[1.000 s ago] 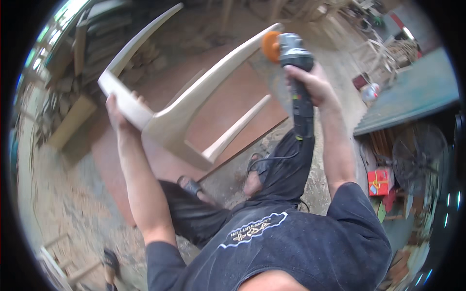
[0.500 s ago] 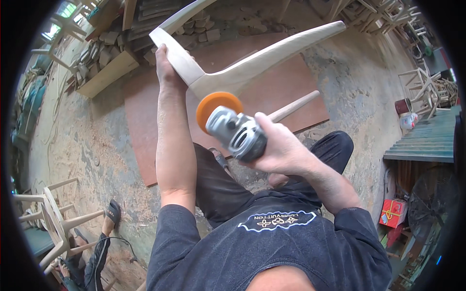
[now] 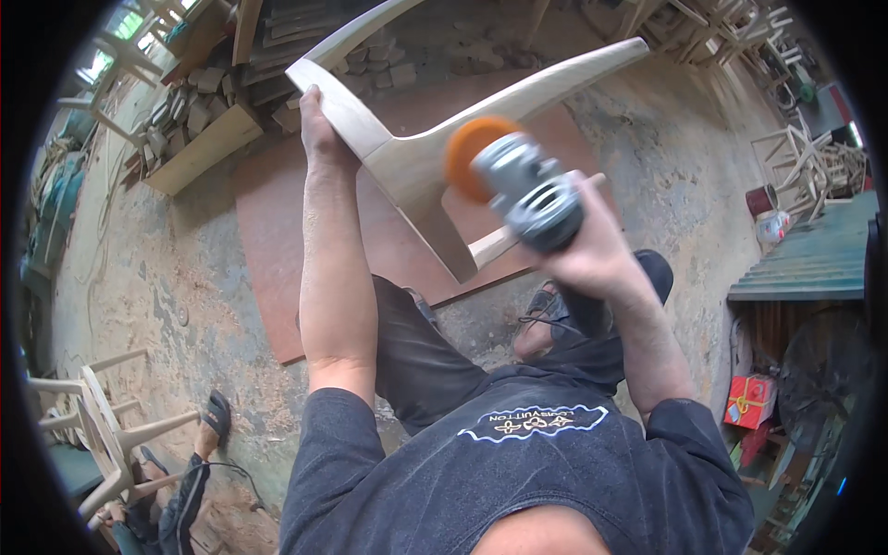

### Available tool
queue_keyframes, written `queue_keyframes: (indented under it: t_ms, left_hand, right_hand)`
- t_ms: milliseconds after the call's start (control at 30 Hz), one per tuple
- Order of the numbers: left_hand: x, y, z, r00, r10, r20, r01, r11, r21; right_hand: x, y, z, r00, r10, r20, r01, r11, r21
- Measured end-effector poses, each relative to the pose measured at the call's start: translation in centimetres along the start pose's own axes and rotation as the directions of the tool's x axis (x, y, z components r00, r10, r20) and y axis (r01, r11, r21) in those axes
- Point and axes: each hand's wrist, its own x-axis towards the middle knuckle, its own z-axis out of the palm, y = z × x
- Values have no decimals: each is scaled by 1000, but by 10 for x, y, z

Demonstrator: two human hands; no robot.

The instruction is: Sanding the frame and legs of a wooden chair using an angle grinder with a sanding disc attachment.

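A pale bare-wood chair frame [image 3: 407, 157] with curved members stands tilted in front of me. My left hand [image 3: 324, 139] grips its left member, fingers mostly hidden behind the wood. In my right hand [image 3: 597, 245] is a grey angle grinder [image 3: 535, 190], held by its body and slightly blurred. Its orange disc [image 3: 474, 157] is over the middle of the frame, near the crook where the long right member branches off. Whether the disc touches the wood, I cannot tell. A lower leg of the frame runs behind the grinder toward my right hand.
Under the frame lies a reddish-brown board [image 3: 268, 250]. Wood offcuts [image 3: 199, 106] are heaped at the far left. Another chair frame [image 3: 106, 416] stands at the lower left, beside a person's sandalled foot [image 3: 215, 421]. A green corrugated surface [image 3: 805, 250] and a red box [image 3: 749, 400] are on the right.
My right hand has carried the grinder up and to the right, uncovering the frame's near lower corner. The frame and my left hand have barely shifted.
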Motion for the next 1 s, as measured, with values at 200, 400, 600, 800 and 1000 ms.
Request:
queue_keyframes:
  t_ms: [200,400,600,800,1000]
  left_hand:
    - [3,4,-16,995,-96,39,96,995,-12]
    - [-2,9,-4,998,-59,21,58,998,19]
    - [-2,8,-4,998,-58,27,57,998,37]
    - [2,13,-16,984,-162,73,166,985,-46]
    - [7,15,-10,983,-167,78,170,985,-28]
  right_hand:
    - [-5,-13,34,892,129,433,-40,977,-207]
    - [24,18,-37,992,118,-49,-120,992,-33]
    - [20,24,11,981,57,187,-108,954,280]
    - [12,9,28,961,-92,262,114,991,-69]
    - [52,14,-49,982,134,-132,-128,990,52]
